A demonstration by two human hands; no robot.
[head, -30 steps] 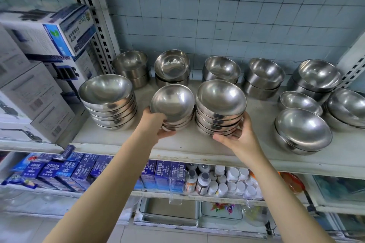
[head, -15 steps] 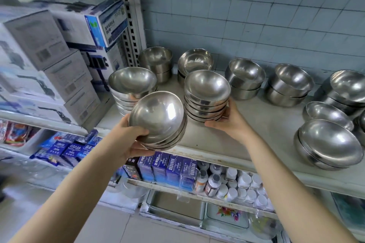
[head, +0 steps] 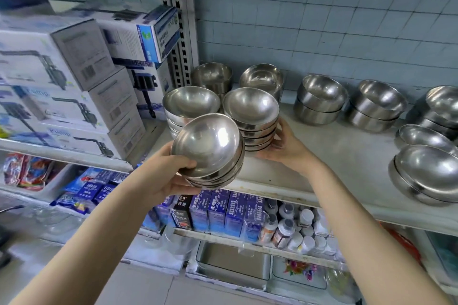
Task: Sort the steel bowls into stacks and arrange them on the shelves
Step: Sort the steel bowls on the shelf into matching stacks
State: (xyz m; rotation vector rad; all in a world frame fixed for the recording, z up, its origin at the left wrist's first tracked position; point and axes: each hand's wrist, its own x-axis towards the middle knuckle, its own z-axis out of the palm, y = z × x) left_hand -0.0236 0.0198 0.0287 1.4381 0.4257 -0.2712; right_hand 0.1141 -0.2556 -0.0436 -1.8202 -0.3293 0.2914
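The left hand [head: 171, 176] gripped a tilted stack of steel bowls [head: 208, 148], thumb over the rim, in front of the shelf [head: 334, 156] edge; its top bowl was empty; a clean merge probably required levelling and centring it over the shelved stack [head: 251, 116], which the right hand [head: 285, 148] cupped sideways, fingers curled; the nested pairs [head: 319, 99] further right sat empty.

A worn white shelf board [head: 334, 156] bore round steel bowls in stacks. Five short stacks of deeper bowls [head: 319, 99] stood along the back. At the left front, a left tall stack of shallow steel bowls [head: 190, 104] stood just beside a right tall stack of shallow steel bowls [head: 250, 116]. At the right front, a lone shallow bowl [head: 426, 136] sat behind a low stack of wide bowls [head: 426, 176].
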